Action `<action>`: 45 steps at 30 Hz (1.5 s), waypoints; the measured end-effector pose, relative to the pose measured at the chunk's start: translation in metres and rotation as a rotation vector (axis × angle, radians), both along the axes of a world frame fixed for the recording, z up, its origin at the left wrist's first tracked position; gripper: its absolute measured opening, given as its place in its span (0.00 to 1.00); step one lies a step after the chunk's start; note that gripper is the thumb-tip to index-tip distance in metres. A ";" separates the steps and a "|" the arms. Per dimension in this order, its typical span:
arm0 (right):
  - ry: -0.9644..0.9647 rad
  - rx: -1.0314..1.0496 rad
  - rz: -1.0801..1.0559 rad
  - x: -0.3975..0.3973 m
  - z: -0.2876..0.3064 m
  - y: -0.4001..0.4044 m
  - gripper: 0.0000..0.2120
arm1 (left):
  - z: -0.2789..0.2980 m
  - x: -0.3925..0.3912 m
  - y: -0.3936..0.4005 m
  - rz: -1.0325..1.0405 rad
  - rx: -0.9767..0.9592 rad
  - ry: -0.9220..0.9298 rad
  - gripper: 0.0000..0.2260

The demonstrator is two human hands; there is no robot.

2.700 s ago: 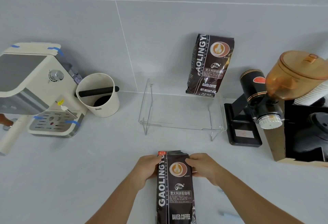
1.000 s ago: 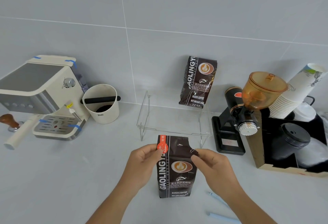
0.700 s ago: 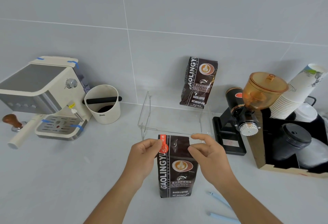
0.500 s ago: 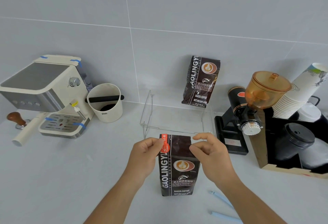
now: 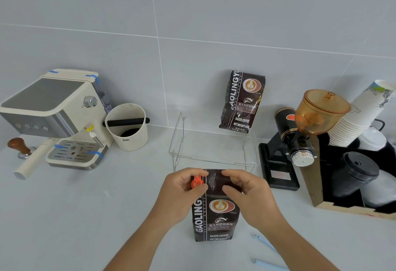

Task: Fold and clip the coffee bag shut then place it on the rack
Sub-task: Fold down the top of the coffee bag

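A dark brown coffee bag [image 5: 216, 217] stands upright on the counter in front of me. My left hand [image 5: 182, 193] pinches its top left corner by the orange sticker. My right hand [image 5: 246, 191] pinches the top right corner, fingers curled over the flat sealed top edge. Just behind the bag stands a clear acrylic rack [image 5: 214, 148], and a second identical coffee bag [image 5: 242, 101] stands on the rack's back right, leaning on the wall. Two light blue clips [image 5: 265, 243] lie on the counter at the lower right.
An espresso machine [image 5: 53, 116] with a tamper [image 5: 19, 146] beside it stands at the left. A cream knock box [image 5: 126, 127] sits next to it. A black grinder with an amber hopper [image 5: 304, 131] and a box of paper cups and lids [image 5: 360, 163] fill the right side.
The bag, lying flat at first, now stands upright. Both hands have closed tighter on its top corners, the right fingers curling over the top edge.
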State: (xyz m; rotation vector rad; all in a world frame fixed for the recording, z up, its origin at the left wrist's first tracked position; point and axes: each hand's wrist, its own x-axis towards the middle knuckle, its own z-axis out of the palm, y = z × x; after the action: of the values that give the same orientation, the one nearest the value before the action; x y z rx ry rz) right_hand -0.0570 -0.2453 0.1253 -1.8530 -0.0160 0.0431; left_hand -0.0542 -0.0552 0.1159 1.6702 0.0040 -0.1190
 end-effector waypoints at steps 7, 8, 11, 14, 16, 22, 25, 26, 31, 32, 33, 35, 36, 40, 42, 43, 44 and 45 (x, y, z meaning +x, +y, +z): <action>0.024 0.073 0.012 0.005 -0.002 0.000 0.24 | 0.001 0.004 0.001 0.006 -0.004 -0.004 0.18; 0.030 0.081 0.009 0.005 -0.002 -0.001 0.24 | 0.001 0.004 0.002 0.001 -0.005 -0.004 0.18; 0.032 0.059 0.005 0.005 -0.003 -0.001 0.24 | 0.003 0.004 0.003 -0.006 -0.007 0.010 0.17; -0.007 -0.026 0.019 0.003 -0.001 -0.001 0.26 | 0.005 0.003 0.005 -0.010 0.077 -0.017 0.17; -0.057 -0.140 0.045 0.001 0.002 -0.002 0.25 | 0.006 0.002 0.007 -0.010 0.177 -0.064 0.17; -0.169 -0.386 0.096 -0.002 0.006 -0.004 0.06 | 0.006 -0.002 0.007 -0.014 0.344 -0.194 0.15; -0.164 -0.413 0.111 -0.001 0.006 -0.005 0.05 | 0.006 0.000 0.008 -0.061 0.392 -0.200 0.12; -0.154 -0.410 0.114 -0.001 0.006 -0.006 0.05 | 0.006 0.001 0.008 -0.078 0.405 -0.185 0.11; -0.122 -0.345 0.102 -0.001 0.005 -0.005 0.08 | 0.003 0.005 0.011 -0.091 0.386 -0.171 0.08; -0.094 -0.321 0.100 -0.002 0.005 -0.005 0.10 | 0.003 0.005 0.012 -0.091 0.378 -0.172 0.08; -0.076 -0.306 0.100 -0.002 0.005 -0.005 0.11 | 0.002 0.005 0.012 -0.094 0.372 -0.173 0.09; -0.067 -0.300 0.099 -0.003 0.005 -0.004 0.14 | 0.002 0.005 0.013 -0.105 0.360 -0.174 0.11; -0.068 -0.291 0.098 -0.003 0.006 -0.004 0.16 | 0.002 0.004 0.012 -0.111 0.352 -0.175 0.12; -0.030 -0.209 0.062 -0.003 0.006 -0.003 0.17 | 0.003 0.001 0.012 -0.115 0.321 -0.180 0.15; 0.023 -0.123 0.021 -0.003 0.004 -0.004 0.16 | 0.002 -0.001 0.012 -0.105 0.302 -0.198 0.16; 0.054 -0.077 0.005 -0.002 0.003 -0.004 0.15 | 0.002 -0.002 0.012 -0.094 0.293 -0.203 0.17; 0.081 -0.035 -0.002 -0.002 0.003 -0.003 0.14 | 0.001 -0.003 0.012 -0.082 0.283 -0.200 0.17; 0.098 -0.003 -0.004 -0.002 0.003 -0.003 0.14 | 0.001 -0.003 0.012 -0.075 0.272 -0.191 0.16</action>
State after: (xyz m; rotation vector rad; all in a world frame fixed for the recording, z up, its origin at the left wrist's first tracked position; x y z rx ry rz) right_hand -0.0593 -0.2483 0.1280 -1.8523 0.0563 0.1308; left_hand -0.0574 -0.0436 0.1167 1.9483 -0.1943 -0.0144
